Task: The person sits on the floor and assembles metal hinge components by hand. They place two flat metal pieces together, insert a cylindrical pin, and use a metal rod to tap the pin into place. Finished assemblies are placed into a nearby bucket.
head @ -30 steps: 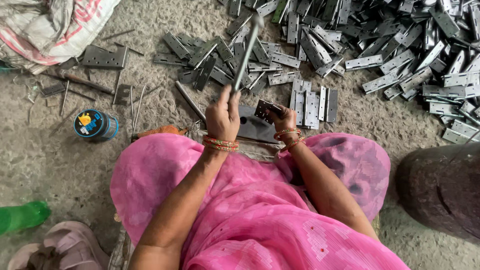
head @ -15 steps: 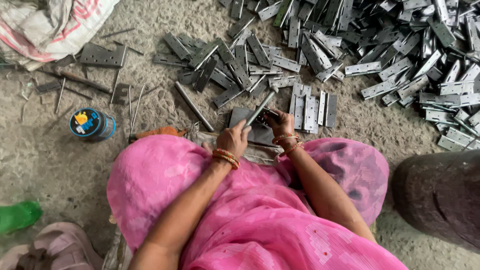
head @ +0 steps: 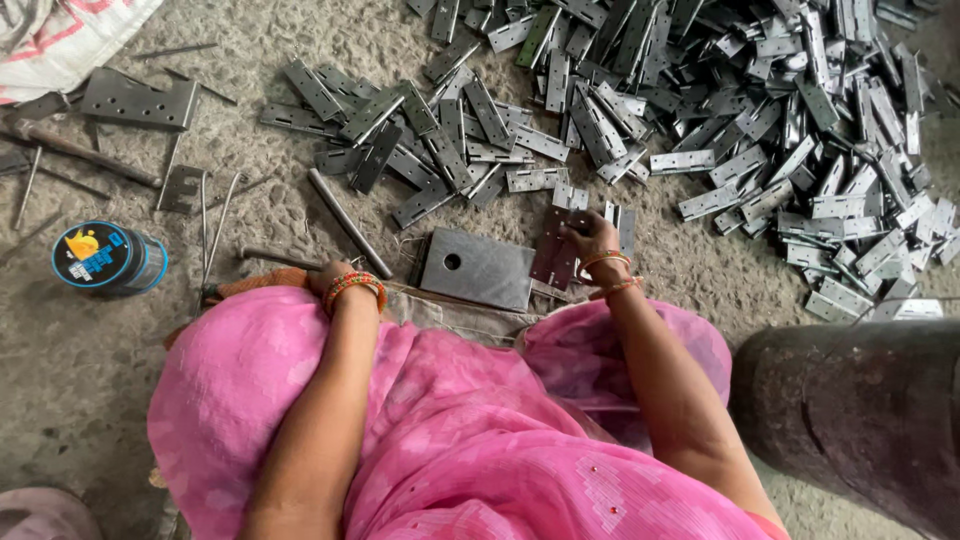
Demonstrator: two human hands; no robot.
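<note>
Fingers (head: 578, 232) of my right hand (head: 592, 240) grip a dark hinge leaf (head: 553, 255) beside the steel plate (head: 478, 268); my left hand (head: 335, 278) clasps a hammer handle (head: 275, 258).

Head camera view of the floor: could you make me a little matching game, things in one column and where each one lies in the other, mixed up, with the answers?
Things:
1. round blue tin
2. heap of grey metal hinges
3. flat grey plate with one hole
4. dark rounded drum

Places:
A. top right of the floor
B. just in front of the knees, between the hands
C. far left, on the bare floor
D. lower right edge, beside the pink cloth

Pairs: 1-C, 2-A, 3-B, 4-D
</note>
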